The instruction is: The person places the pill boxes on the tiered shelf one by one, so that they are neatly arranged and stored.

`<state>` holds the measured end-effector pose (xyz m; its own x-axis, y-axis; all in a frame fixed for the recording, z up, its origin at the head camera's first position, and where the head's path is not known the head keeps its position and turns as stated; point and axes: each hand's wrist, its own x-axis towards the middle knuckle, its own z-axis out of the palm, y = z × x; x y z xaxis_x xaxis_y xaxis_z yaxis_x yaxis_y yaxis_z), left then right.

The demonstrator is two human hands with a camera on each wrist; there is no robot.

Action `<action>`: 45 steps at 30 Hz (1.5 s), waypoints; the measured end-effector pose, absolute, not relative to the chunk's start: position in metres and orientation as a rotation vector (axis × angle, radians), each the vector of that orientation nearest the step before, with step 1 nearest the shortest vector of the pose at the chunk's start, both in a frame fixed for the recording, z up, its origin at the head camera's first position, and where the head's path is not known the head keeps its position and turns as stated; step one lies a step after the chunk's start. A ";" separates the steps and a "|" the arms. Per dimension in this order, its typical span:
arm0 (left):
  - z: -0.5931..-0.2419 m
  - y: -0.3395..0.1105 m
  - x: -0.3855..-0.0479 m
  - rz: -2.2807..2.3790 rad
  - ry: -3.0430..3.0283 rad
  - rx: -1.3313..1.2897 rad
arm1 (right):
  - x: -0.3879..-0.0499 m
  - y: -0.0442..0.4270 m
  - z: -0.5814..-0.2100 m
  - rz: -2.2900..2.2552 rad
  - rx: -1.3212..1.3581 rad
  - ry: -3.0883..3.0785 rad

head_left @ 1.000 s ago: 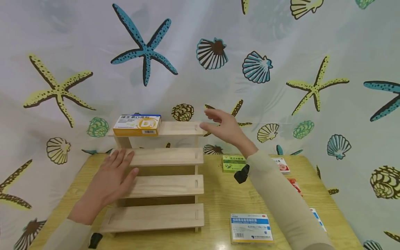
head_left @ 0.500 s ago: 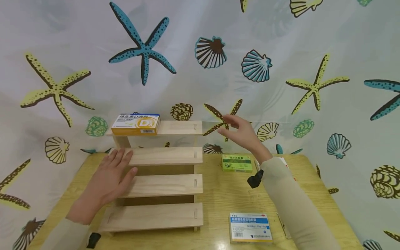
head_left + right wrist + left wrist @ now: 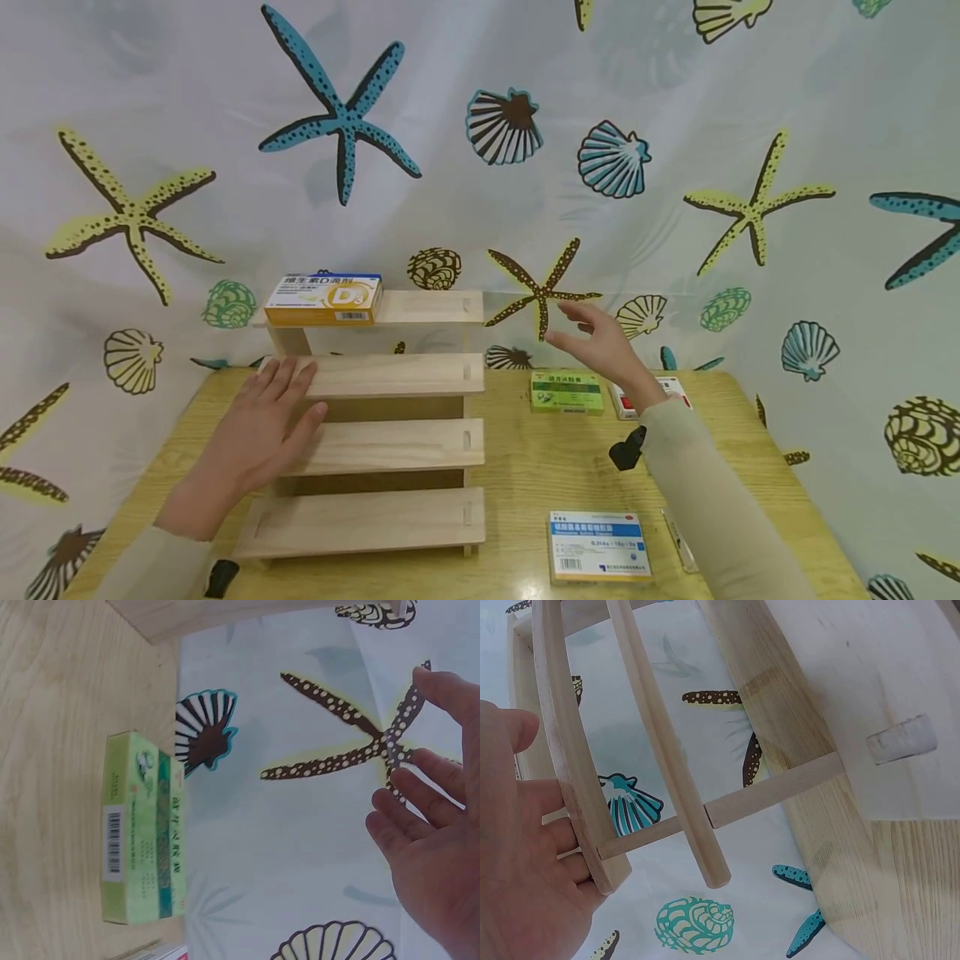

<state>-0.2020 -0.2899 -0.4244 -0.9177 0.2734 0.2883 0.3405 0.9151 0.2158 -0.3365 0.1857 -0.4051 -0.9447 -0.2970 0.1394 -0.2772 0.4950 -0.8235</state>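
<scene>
A pale wooden tiered rack (image 3: 405,375) stands on the table. My left hand (image 3: 258,421) rests on its left side in the head view, fingers lying over the end of the second tier from the top. In the left wrist view those fingers meet the edge of a board (image 3: 566,750), their tips partly hidden. A white and orange medicine box (image 3: 322,300) lies on the left of the top tier. My right hand (image 3: 600,342) is in the air right of the rack, fingers loosely bent and holding nothing, above and beyond a green medicine box (image 3: 566,392).
On the table's right lie a blue and white box (image 3: 600,546), a red and white box (image 3: 621,402) partly behind the right arm, and another box (image 3: 678,537) mostly hidden by the sleeve. A patterned curtain (image 3: 450,200) hangs behind the table (image 3: 517,467).
My right hand has moved right and down, away from the right end of the top tier. The left hand and the white and orange box stay in place.
</scene>
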 end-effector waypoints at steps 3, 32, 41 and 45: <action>-0.424 -0.289 -0.203 -0.389 -2.809 -0.464 | -0.337 0.192 -0.413 -1.474 -0.495 2.712; -0.427 -0.291 -0.202 -0.389 -2.810 -0.473 | -0.343 0.214 -0.482 -1.429 -0.311 2.679; -0.428 -0.290 -0.203 -0.387 -2.787 -0.484 | -0.342 0.215 -0.503 -1.353 -0.250 2.679; -0.428 -0.290 -0.202 -0.388 -2.787 -0.481 | -0.342 0.216 -0.509 -1.328 -0.261 2.693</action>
